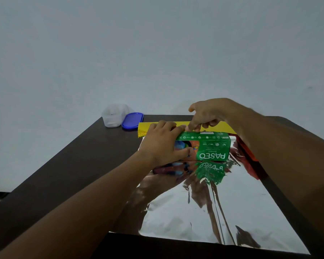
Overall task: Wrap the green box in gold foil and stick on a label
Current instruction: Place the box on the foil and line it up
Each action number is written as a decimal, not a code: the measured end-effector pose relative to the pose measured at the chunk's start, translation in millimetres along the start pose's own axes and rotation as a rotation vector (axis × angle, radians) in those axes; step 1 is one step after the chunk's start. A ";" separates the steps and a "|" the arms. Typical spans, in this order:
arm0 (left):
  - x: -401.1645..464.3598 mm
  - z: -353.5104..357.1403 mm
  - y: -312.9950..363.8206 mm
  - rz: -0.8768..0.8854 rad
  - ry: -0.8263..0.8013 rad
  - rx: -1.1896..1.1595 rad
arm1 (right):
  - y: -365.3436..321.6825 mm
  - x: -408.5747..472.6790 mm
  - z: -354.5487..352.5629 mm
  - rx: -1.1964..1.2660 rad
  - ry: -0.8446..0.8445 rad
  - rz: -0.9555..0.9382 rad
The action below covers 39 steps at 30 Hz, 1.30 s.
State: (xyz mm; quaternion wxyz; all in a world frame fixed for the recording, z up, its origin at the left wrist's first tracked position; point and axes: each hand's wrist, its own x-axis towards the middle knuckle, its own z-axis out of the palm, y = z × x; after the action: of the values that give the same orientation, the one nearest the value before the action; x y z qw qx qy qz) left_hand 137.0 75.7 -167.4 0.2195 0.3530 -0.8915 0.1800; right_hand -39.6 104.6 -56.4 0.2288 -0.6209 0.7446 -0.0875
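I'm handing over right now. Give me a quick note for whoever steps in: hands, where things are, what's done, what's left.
Left hand: gripping the green box at its left end.
Right hand: fingers pinching at the box's top far edge.
The box stands on the foil sheet, shiny side up, near its far end; the gold edge lies just behind the box.
Done: box placed on the foil.
Left: all wrapping, plus the label; no label is visible.
Container and blue lid sit at the table's far corner.

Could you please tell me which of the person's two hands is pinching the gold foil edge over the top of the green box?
The right hand; the left hand just steadies the green box.
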 end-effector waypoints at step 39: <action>-0.4 -0.2 0.7 0.034 0.030 -0.033 | 153.8 -47.0 7.9 0.098 0.698 0.537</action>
State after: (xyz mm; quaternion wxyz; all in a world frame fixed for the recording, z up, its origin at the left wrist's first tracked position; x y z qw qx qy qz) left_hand 136.9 76.5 -167.5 0.2355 0.3315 -0.8969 0.1741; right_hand -166.3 184.0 -116.2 0.0076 -0.3271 0.9071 -0.2647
